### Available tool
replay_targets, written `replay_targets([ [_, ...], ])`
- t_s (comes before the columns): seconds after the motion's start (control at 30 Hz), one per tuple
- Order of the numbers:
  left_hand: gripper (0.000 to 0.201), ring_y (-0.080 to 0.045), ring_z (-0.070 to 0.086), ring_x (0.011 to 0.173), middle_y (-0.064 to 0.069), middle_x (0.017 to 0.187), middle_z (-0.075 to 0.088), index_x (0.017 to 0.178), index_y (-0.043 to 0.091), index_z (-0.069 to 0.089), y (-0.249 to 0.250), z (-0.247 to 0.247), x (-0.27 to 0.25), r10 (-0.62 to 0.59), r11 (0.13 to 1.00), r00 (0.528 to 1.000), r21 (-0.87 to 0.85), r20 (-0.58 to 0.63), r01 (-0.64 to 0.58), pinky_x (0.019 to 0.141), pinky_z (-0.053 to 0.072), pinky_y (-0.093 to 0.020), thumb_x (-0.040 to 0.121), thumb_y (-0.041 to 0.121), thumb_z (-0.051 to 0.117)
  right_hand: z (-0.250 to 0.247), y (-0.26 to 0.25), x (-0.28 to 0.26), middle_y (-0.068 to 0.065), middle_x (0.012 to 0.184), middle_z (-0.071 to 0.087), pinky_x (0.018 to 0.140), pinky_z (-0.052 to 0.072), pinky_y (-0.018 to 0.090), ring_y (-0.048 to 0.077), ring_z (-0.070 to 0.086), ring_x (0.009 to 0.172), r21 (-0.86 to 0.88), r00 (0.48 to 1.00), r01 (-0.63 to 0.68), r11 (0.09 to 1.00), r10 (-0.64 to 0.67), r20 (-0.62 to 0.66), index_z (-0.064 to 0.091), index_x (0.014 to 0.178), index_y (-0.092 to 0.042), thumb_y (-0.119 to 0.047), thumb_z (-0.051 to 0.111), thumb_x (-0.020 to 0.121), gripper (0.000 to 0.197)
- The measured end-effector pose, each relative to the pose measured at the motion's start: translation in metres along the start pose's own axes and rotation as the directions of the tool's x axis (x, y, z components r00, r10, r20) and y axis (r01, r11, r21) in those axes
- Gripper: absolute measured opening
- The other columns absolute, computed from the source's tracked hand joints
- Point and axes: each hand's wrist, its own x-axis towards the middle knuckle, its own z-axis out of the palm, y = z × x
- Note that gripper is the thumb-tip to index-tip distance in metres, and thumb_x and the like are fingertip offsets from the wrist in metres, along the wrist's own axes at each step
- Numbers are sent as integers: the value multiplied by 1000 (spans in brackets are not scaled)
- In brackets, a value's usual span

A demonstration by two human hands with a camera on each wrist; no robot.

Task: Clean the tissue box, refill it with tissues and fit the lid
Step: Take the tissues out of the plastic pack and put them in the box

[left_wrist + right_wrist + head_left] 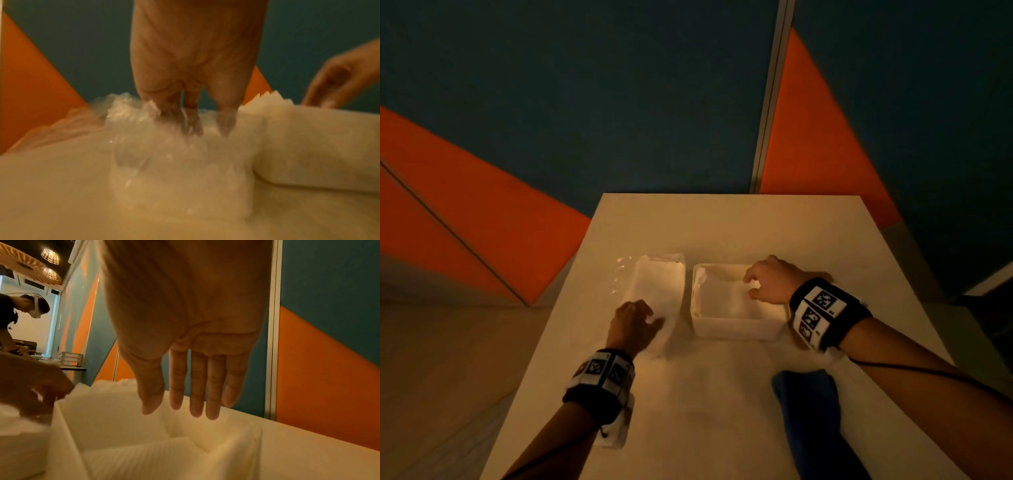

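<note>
A white open tissue box (736, 330) stands mid-table with white tissues (726, 298) lying inside it. My right hand (750, 284) hovers over its right side. In the right wrist view that hand (180, 410) hangs with straight fingers just above the tissues (144, 456) and holds nothing. Left of the box lies a tissue pack (654, 291) in clear plastic wrap. My left hand (647, 318) grips its near end. In the blurred left wrist view its fingers (185, 120) dig into the crinkled wrap (156, 154). No lid is in view.
A dark blue cloth (811, 411) lies near the table's front edge on the right. The table (722, 222) stands against a teal and orange wall. Another person (20, 308) works at a far table in the right wrist view.
</note>
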Motion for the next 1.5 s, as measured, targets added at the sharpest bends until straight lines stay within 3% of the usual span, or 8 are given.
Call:
replay_targets([
  [0.1,58,-28,57,107,-10,115,62,104,12,61,1,8,-3,-46,998,994,36,95,43,86,45,-35,71,59,66,-9,-15,-4,8,136,49,101,45,37,28,53,121,-4,999,24,1000,-24,-28,57,127,-26,-36,58,89,39],
  [0.27,81,-30,53,113,-12,124,52,121,10,50,14,3,1,-84,988,983,139,160,62,92,45,-38,65,65,67,-22,-46,-8,9,133,52,96,46,37,30,57,115,-28,993,84,996,-86,-80,61,124,-22,-28,53,91,34],
  [0.47,61,-34,51,116,-15,129,47,124,9,45,26,-2,-13,-87,980,984,190,155,57,94,47,-40,79,47,62,-29,-75,-12,10,132,52,94,48,37,30,58,113,-31,986,135,990,-138,-93,62,122,-20,-27,52,92,32],
  [0.77,75,-33,49,119,-14,130,46,128,11,46,27,0,-9,-156,985,970,100,185,139,97,45,-40,74,63,59,3,-142,40,17,131,55,97,50,38,35,59,115,-108,968,252,962,-251,22,63,123,-8,-12,54,91,34],
  [0.97,33,-36,46,117,-16,129,38,122,10,50,18,1,0,-135,981,985,156,105,117,97,45,-41,93,20,40,20,-176,95,19,133,50,94,48,40,37,57,117,-169,975,218,961,-207,76,56,123,-3,-11,51,93,31],
  [1.13,36,-33,46,115,-13,125,38,124,15,48,13,13,-5,-177,960,983,226,44,163,92,47,-39,90,25,48,27,-175,117,14,152,34,107,43,43,32,44,134,-243,979,187,952,-160,126,42,140,-5,-18,52,92,51],
  [1.4,44,-32,47,113,-15,123,47,121,11,39,11,11,-1,-166,965,986,206,7,161,91,44,-33,84,24,59,20,-169,119,16,134,56,98,50,40,31,57,120,-313,979,199,929,-175,105,55,130,-4,-20,58,90,43],
  [1.5,45,-31,51,110,-14,120,55,125,10,34,16,7,-1,-114,965,993,234,-21,115,88,43,-34,85,19,53,20,-165,117,16,139,52,103,47,43,32,54,125,-324,978,205,923,-179,111,46,138,-4,-24,65,85,59],
])
